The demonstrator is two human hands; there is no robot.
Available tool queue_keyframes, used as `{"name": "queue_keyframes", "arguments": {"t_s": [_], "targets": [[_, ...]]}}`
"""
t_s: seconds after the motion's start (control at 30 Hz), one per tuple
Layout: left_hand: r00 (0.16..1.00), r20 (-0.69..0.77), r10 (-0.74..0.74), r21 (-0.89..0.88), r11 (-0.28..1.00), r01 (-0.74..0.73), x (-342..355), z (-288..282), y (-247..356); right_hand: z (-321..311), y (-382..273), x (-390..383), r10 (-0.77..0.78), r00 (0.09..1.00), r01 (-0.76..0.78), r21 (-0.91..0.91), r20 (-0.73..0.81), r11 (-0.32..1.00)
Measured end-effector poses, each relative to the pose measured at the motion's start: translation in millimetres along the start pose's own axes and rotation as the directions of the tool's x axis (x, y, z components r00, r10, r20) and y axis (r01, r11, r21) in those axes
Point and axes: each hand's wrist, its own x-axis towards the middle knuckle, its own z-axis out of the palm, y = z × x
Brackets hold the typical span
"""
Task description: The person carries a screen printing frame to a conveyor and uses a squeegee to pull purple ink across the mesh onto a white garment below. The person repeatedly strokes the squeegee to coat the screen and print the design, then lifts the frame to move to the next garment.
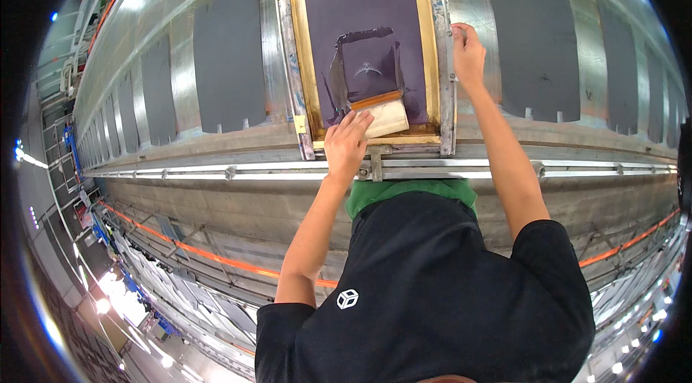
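Note:
A screen-printing frame (445, 73) with yellow tape around its dark purple mesh (360, 1) lies on the long table before me. My left hand (347, 139) is closed on the left end of a squeegee (389, 120), which has a pale wooden handle and an orange blade. The squeegee rests on the near part of the mesh. Just beyond its blade, dark wet ink (369, 35) surrounds a small pale curved design (368, 69). My right hand (469, 58) grips the frame's right edge with curled fingers; the fingertips are partly hidden.
Dark grey fabric panels (229, 58) lie in a row along the table on both sides of the frame. A metal rail (288, 170) runs along the near table edge, with a bracket (376, 159) at the frame. Behind me is an orange strip (216, 258).

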Motion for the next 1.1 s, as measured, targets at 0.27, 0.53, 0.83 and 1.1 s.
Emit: {"name": "queue_keyframes", "arguments": {"t_s": [0.27,0.53,0.83,1.1], "targets": [[0.996,0.021,0.088,0.092,0.992,-0.09,-36.8,-6.5,-21.1,14.1,15.8,1.2,0.058,0.998,-0.057,-0.136,0.005,0.989],[0.989,-0.102,0.105,-0.007,0.994,-0.107,103.6,-6.2,-56.2,-4.6,-84.6,-27.8,-0.532,0.752,0.637,-0.22,0.39,0.739],[0.996,0.011,0.093,0.045,0.995,-0.094,98.4,-5.5,-50.0,27.0,-68.3,-91.9,-0.404,0.748,0.593,-0.256,0.527,0.764],[0.993,-0.072,0.091,-0.006,0.996,-0.091,96.9,-14.1,-51.3,20.4,-83.1,-91.1,-0.486,0.75,0.614,-0.197,0.45,0.765]]}}
